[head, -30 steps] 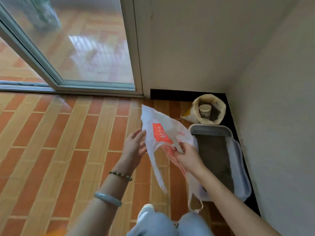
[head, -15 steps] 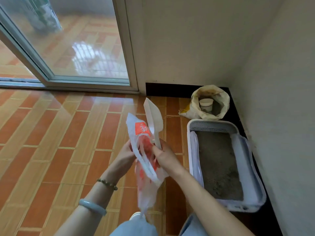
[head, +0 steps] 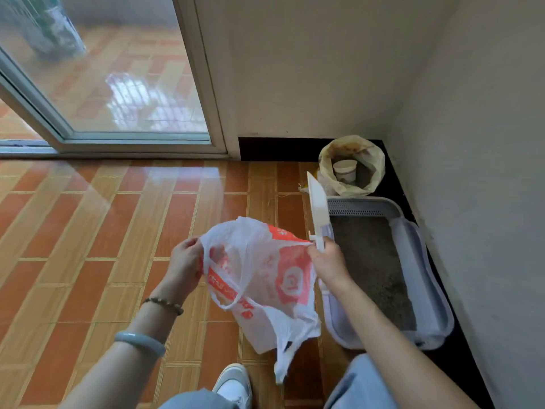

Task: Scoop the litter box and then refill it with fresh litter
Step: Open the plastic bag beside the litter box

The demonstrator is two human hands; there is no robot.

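A pale lavender litter box holding grey litter lies on the floor along the right wall. My left hand pinches one rim of a white plastic bag with red print. My right hand grips the bag's other rim together with the handle of a white litter scoop, whose blade points up and away. The bag hangs open between my hands, left of the box. Behind the box stands a yellowish litter sack, rolled open, with a white cup inside.
A sliding glass door runs along the far left. Orange and tan floor tiles spread left of the bag. White walls meet in the corner behind the sack. My shoe and knees are at the bottom edge.
My hands have spread apart and pulled the bag's mouth open. The scoop in my right hand has swung right, toward the litter box.
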